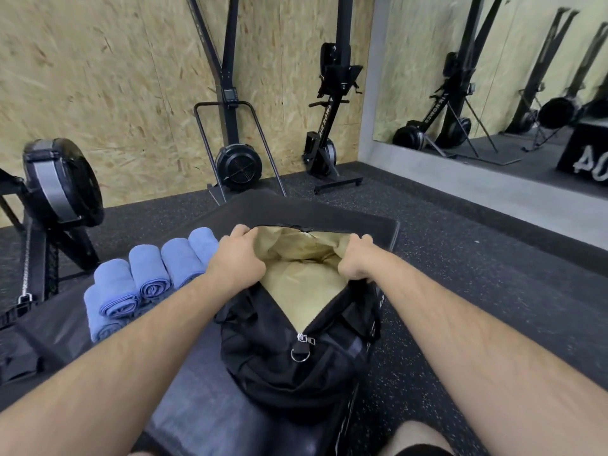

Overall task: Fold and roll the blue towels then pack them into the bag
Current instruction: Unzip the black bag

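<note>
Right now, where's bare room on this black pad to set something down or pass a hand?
Free: the near end of the pad, between the forearms below the bag; also the far strip beyond the bag's open mouth. Crowded: the left side, where rolled blue towels lie packed beside the left hand. The right hand grips the other rim.

Gym: rowing machines against chipboard wall, speckled rubber floor, wall mirror.

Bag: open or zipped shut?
Open. The left hand and right hand hold the edges of the bag apart, its tan lining shows, and the zipper pull sits at the near end.
</note>
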